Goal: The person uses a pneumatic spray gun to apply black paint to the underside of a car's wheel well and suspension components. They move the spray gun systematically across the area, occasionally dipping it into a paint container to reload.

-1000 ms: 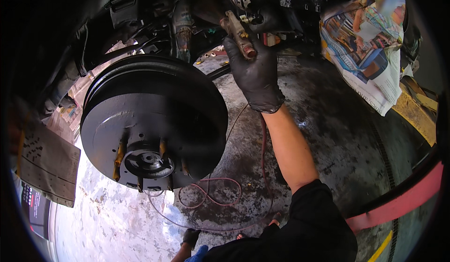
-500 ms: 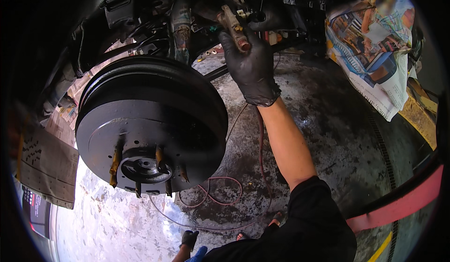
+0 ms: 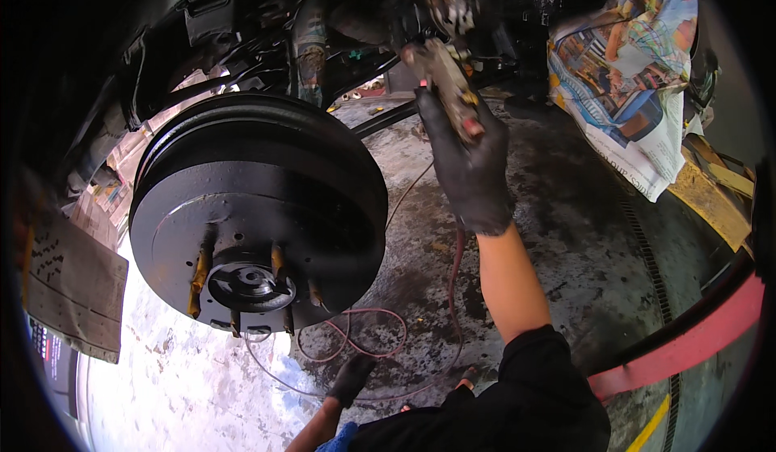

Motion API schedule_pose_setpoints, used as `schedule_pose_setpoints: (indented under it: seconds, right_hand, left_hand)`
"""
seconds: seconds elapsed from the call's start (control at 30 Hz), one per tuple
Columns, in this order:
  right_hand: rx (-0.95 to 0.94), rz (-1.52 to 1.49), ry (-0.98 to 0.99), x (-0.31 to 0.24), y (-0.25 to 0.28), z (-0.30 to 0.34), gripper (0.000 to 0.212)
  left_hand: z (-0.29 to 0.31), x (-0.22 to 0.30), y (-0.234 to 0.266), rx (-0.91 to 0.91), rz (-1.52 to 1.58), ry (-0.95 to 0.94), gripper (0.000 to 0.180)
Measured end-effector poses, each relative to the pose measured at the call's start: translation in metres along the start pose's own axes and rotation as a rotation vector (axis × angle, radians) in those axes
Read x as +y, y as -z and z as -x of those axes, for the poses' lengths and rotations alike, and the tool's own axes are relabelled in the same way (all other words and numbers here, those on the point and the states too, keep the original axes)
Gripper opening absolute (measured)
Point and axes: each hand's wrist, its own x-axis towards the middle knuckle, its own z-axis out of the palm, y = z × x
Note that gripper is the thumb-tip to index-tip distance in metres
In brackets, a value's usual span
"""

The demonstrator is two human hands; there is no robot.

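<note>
My right hand [image 3: 475, 165], in a black glove, is closed around a worn, paint-crusted spray gun [image 3: 443, 80]. Its upper end, blurred by motion, points toward the dark underside of the vehicle. A reddish hose [image 3: 457, 278] hangs down from behind that wrist to the floor. Left of the gun, and apart from it, is a black brake drum [image 3: 259, 209] with several studs [image 3: 199, 280] wrapped in tan covering. Low in the picture, my black-gloved left hand [image 3: 353, 378] hangs near the hose loops; its fingers are too dark and blurred to read.
Newspaper sheets [image 3: 622, 88] drape over the right side, above a yellowish board [image 3: 711, 197]. Cardboard [image 3: 77, 282] hangs at the left. Dark suspension parts [image 3: 309, 52] run above the drum. A pink-red bar [image 3: 687, 343] and a floor drain [image 3: 643, 246] lie to the right.
My right hand has moved right and nearer to me with the spray gun, away from the drum. My left hand has risen toward the hose loops.
</note>
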Motion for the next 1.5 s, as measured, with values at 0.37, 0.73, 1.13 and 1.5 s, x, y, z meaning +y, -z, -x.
schedule_pose_setpoints:
  seconds: [0.37, 0.73, 1.13, 1.5]
  right_hand:
    - [0.066, 0.111, -0.142, 0.000, 0.075, 0.123, 0.049]
    - [0.215, 0.247, -0.272, 0.013, 0.121, 0.183, 0.037]
    - [0.353, 0.182, -0.358, 0.022, 0.137, 0.168, 0.032]
    - [0.326, 0.133, -0.307, 0.037, 0.155, 0.161, 0.034]
  left_hand:
    - [-0.122, 0.339, -0.032, 0.298, 0.609, -0.642, 0.034]
    - [-0.191, 0.368, -0.108, -0.195, 1.149, -0.336, 0.031]
    - [-0.195, 0.394, -0.119, -0.288, 1.189, -0.308, 0.034]
    - [-0.199, 0.406, -0.138, -0.262, 1.285, -0.329, 0.033]
